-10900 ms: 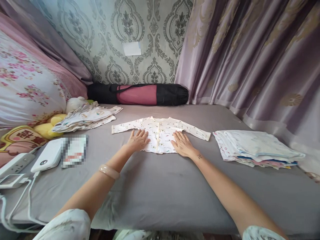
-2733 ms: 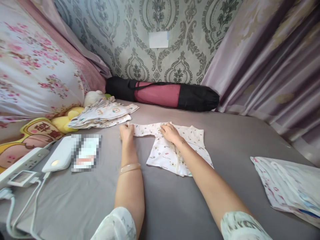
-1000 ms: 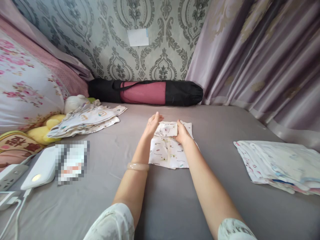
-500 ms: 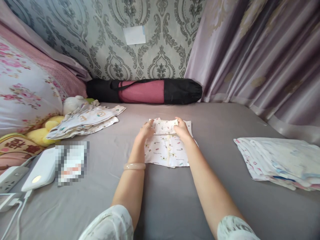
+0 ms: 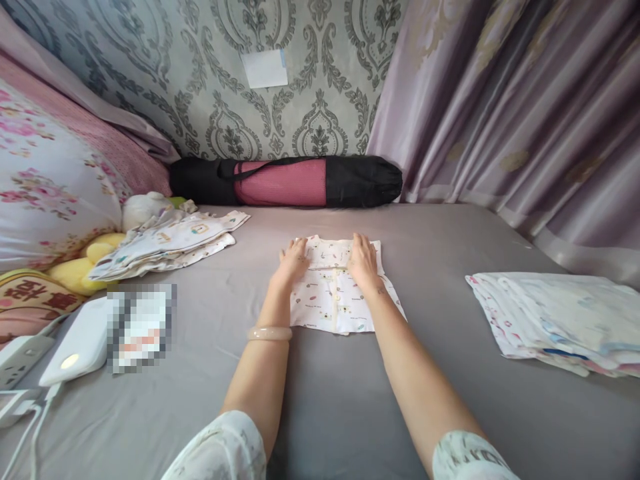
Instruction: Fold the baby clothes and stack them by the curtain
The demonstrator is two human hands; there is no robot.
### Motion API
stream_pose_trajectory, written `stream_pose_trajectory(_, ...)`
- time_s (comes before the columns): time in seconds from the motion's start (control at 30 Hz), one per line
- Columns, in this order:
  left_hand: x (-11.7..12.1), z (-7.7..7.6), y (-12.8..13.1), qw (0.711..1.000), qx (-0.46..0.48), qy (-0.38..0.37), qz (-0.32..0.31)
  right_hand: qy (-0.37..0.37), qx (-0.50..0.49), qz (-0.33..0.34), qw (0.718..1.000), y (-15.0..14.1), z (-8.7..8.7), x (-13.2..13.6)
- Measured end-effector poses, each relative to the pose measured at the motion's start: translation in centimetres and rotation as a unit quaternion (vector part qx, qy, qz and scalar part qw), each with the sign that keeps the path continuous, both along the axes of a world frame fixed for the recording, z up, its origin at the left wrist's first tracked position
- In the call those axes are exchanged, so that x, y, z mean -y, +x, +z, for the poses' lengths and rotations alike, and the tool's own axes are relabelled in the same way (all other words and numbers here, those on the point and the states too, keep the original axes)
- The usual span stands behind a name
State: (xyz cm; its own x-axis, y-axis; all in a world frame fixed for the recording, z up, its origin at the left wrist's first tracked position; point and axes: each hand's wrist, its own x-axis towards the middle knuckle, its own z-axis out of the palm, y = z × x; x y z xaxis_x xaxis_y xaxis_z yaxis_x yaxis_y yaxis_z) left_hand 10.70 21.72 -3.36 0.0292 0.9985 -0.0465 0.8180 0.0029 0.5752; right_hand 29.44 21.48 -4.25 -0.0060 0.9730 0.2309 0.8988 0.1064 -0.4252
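A small white baby shirt [image 5: 333, 293] with tiny prints lies on the grey bed sheet [image 5: 320, 393], its sleeves folded in across the top. My left hand [image 5: 294, 260] rests flat on the shirt's upper left part, fingers stretched out. My right hand [image 5: 363, 259] lies flat on the upper right part, also with fingers out. Both palms press on the folded sleeves. A pale bangle [image 5: 269, 333] circles my left wrist.
A stack of folded baby clothes [image 5: 555, 320] lies at the right. A loose heap of clothes [image 5: 170, 240] sits at the left by soft toys [image 5: 100, 257]. A rolled mat bag [image 5: 285, 181] lies against the wall. A power bank [image 5: 75, 343], power strip and cables are at the left edge.
Since the earliest frame both sleeves were folded in over the shirt. In the last second my hands laid the left sleeve down and went from pinching it to lying flat.
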Motion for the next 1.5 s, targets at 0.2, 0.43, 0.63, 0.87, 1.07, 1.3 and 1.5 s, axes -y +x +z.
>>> stream_pose_trajectory(0.2,0.0,0.4,4.0,0.989,-0.043,0.125,-0.069,-0.008,0.077,0.101,0.992,-2.3,0.7,1.4)
stream_pose_trajectory(0.43,0.0,-2.5,4.3,0.989,-0.105,0.088,-0.047,-0.063,0.116,0.146,0.981,-2.6,-0.6,1.8)
stream_pose_trajectory(0.63,-0.6,-3.7,3.5,0.986,-0.133,0.077,-0.069,-0.07,0.126,0.144,0.979,-2.6,-1.2,1.6)
stream_pose_trajectory(0.87,-0.4,-3.2,3.4,0.984,-0.145,0.073,-0.078,-0.097,0.124,0.149,0.976,-2.4,-0.6,1.4)
stream_pose_trajectory(1.07,0.1,-1.7,3.9,0.976,-0.166,0.123,-0.068,-0.065,0.106,0.106,0.987,-1.8,-0.1,1.3)
stream_pose_trajectory(1.3,0.5,-2.1,4.1,0.977,-0.201,0.061,-0.045,-0.079,0.114,0.074,0.988,-1.6,-0.8,1.4)
stream_pose_trajectory(1.5,0.4,-2.3,4.2,0.976,-0.206,0.053,-0.041,-0.081,0.115,0.074,0.987,-1.6,-1.0,1.4)
